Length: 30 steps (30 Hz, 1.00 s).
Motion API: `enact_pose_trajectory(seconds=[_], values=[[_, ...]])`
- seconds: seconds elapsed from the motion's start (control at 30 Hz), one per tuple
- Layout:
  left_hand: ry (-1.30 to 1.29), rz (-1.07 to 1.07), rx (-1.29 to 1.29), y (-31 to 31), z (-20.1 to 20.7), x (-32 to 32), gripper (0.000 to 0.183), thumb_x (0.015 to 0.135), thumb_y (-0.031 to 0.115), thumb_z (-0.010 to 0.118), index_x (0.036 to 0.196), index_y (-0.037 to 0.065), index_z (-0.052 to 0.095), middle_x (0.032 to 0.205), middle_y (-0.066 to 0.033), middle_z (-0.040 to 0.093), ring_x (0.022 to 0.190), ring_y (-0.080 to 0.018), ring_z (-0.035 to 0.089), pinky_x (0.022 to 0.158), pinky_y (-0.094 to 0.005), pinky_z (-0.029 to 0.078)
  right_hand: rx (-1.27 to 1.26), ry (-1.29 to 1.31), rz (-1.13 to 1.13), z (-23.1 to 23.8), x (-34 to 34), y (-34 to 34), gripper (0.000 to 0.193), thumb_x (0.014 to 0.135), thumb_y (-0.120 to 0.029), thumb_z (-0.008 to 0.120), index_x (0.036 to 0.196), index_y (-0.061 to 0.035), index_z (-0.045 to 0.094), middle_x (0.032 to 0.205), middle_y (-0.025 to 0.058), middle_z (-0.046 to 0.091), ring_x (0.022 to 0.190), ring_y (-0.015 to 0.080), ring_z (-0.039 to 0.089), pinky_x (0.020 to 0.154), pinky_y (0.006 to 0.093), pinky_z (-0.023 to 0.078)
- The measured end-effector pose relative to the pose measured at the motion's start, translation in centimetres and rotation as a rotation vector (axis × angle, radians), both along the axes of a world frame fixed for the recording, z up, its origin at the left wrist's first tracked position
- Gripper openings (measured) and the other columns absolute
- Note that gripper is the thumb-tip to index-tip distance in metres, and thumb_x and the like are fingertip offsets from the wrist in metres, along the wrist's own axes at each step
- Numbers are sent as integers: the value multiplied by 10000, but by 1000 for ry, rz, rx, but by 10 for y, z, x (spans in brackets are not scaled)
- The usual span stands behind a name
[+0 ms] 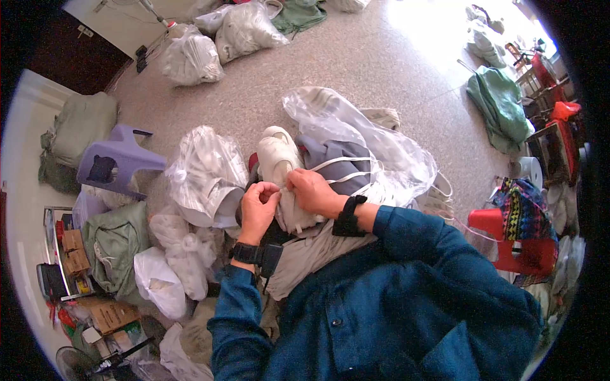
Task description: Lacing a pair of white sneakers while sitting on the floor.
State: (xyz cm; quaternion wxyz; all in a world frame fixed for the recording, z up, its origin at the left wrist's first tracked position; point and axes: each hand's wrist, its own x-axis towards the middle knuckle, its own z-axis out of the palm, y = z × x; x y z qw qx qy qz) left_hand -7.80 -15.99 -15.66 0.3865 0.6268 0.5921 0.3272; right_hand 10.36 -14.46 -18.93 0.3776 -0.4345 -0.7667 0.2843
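A cream-white sneaker lies in front of me with its toe pointing away. My right hand is closed, its fingertips pressed onto the sneaker's lacing area from the right. On the near left side, my left hand is pinched, thumb against fingers; whatever sits in that pinch is too small to make out. White laces drape over a grey cloth bundle beside the sneaker. Something dark and red peeks out on the sneaker's left, mostly hidden.
Clear plastic bags with pale contents stand close by, one on the left and one on the right. A purple stool is farther left, a red stool to the right. Filled bags lie across the floor.
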Motion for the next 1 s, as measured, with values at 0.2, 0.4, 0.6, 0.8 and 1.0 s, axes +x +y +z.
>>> enact_pose_trajectory(seconds=[0.2,0.4,0.6,0.8,1.0], values=[[68,-30,101,-3,-7,-4,53,837,50,670,877,23,648,793,-98,610,694,-209,604,657,-334,491,50,-332,101,12,4,-3,93,804,-51,568,890,-16,566,845,211,607,776,381,638,662,468,520],[123,-18,156,-19,-14,-2,78,807,69,706,873,37,678,785,-113,587,699,-243,628,658,-352,506,60,-223,102,18,12,-18,143,812,-62,549,939,-1,526,884,208,559,830,389,611,699,475,513],[53,3,130,-22,13,9,103,809,70,719,893,19,686,794,-73,620,698,-163,617,675,-297,504,13,-373,64,14,15,-15,121,882,-107,522,949,-10,497,906,199,555,780,409,622,631,487,520],[4,6,126,-12,-3,2,112,789,80,739,879,28,695,801,-96,613,691,-198,646,651,-314,520,-1,-374,28,23,14,-4,108,851,-107,554,886,-5,542,887,192,582,774,400,631,639,477,527],[-74,13,51,-11,-7,-4,133,784,106,755,855,12,694,751,-72,658,674,-156,632,643,-293,510,-62,-398,-25,-7,1,-10,101,815,-107,582,842,-11,567,835,199,618,796,396,637,669,482,528]])
